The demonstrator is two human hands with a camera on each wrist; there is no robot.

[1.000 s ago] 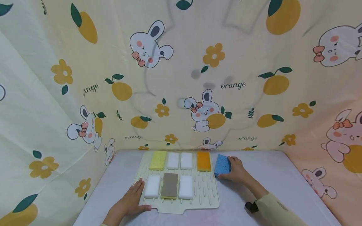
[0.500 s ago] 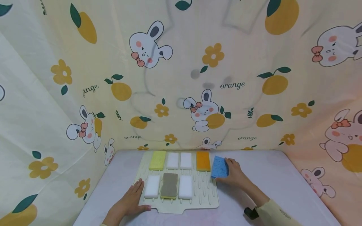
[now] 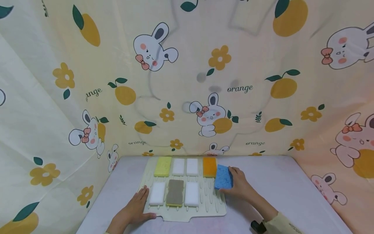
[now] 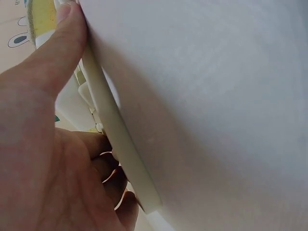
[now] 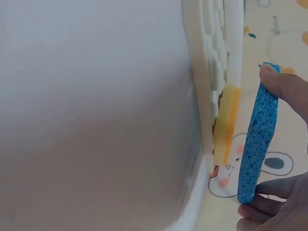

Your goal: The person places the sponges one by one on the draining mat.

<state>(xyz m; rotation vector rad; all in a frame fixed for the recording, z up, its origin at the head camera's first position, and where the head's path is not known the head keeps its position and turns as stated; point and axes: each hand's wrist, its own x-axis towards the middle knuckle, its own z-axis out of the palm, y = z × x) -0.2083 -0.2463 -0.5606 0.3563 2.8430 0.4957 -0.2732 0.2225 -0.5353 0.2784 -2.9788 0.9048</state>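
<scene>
A cream ribbed drying mat [image 3: 208,208] lies on the table with several sponges on it: yellow [image 3: 163,166], two white ones [image 3: 185,166] and orange [image 3: 209,167] in the back row, two white and a grey one [image 3: 175,192] in front. My right hand [image 3: 239,183] grips a blue sponge [image 3: 223,177] lifted above the mat's right side, beside the orange sponge [image 5: 225,125]; the blue sponge [image 5: 256,134] is pinched by its ends. My left hand [image 3: 135,206] rests flat on the mat's front left corner, thumb [image 4: 62,45] on the mat edge [image 4: 120,149].
The white table [image 3: 286,191] is walled on three sides by a yellow cloth [image 3: 187,81] printed with rabbits and oranges. Bare tabletop lies right of the mat.
My right hand has carried the blue sponge leftward from the table onto the mat's right side, next to the orange sponge. The left hand has stayed put.
</scene>
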